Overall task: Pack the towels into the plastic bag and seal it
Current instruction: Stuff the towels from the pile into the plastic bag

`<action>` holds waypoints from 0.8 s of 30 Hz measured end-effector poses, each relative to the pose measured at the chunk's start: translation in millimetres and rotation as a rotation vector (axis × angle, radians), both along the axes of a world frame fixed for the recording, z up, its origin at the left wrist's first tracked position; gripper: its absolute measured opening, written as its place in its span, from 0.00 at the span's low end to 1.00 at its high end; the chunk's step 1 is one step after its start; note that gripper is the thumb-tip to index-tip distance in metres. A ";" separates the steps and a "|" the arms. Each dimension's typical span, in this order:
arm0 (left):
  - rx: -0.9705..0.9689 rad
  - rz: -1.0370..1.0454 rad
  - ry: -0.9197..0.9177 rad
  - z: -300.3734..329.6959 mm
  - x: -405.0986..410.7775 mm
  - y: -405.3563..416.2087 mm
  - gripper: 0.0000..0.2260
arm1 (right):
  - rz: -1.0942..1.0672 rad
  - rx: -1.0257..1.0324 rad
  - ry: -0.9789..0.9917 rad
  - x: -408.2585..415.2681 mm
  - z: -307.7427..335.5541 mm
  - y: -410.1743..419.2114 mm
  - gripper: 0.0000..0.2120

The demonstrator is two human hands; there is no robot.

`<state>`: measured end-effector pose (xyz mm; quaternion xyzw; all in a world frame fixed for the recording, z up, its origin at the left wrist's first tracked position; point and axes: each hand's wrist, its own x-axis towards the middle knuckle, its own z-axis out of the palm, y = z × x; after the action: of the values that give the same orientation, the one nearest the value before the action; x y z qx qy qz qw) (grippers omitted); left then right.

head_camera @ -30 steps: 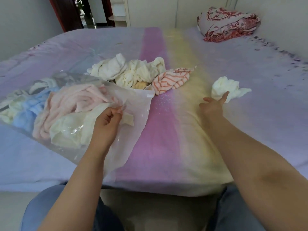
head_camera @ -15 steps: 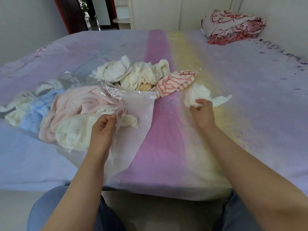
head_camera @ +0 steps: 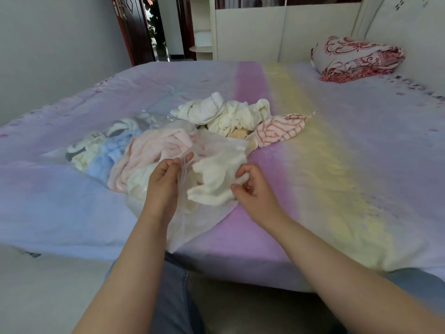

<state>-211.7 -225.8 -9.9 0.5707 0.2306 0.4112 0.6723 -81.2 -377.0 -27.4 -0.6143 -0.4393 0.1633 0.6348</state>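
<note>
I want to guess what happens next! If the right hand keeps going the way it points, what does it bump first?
Probably the clear plastic bag's open mouth, since the right hand already grips the fluffy cream towel there; depth is unclear.

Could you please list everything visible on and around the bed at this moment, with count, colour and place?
clear plastic bag: one, transparent, on the near left of the bed, mouth toward the person
towels inside the bag: several, pink, blue, cream and white, exact count unclear
white fluffy towel: one, at the bag's mouth
loose pile of cream towels: several, mid-bed beyond the bag
orange-striped towel: one, right end of that pile
pastel striped bedsheet: one, lilac, pink and yellow
folded red-patterned quilt: one, far right corner of the bed
dark wooden door: one, far left
left hand: holds the bag's edge
right hand: grips the white fluffy towel
</note>
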 end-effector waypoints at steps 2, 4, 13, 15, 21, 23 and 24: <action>0.006 -0.031 -0.042 8.6 -6.2 -0.9 0.12 | 0.081 -0.290 -0.292 -13.7 -21.3 17.8 0.11; 0.043 -0.050 -0.064 15.5 -13.7 2.5 0.11 | 0.077 -0.525 -0.646 -16.4 -36.4 33.7 0.17; 0.127 -0.019 0.000 19.0 -37.2 8.2 0.14 | 0.317 -0.701 -0.748 -37.3 -36.4 110.1 0.25; 0.129 -0.005 0.017 18.1 -39.6 9.3 0.16 | 0.362 -0.720 -0.754 -48.7 -28.0 137.5 0.14; 0.043 0.203 -0.033 14.0 -53.6 26.9 0.09 | 0.281 -0.688 -0.872 -70.9 -19.5 187.2 0.16; 0.021 0.206 -0.071 10.5 -59.1 33.5 0.09 | 0.299 -0.666 -0.733 -76.3 -20.0 179.7 0.17; 0.035 0.203 -0.056 8.2 -61.9 36.0 0.09 | 0.282 -0.661 -0.644 -79.0 -20.6 170.1 0.17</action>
<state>-273.6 -189.8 -1.7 0.5441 0.2611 0.4970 0.6235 -160.3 -206.9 -48.0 -0.7369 -0.6171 0.1802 0.2092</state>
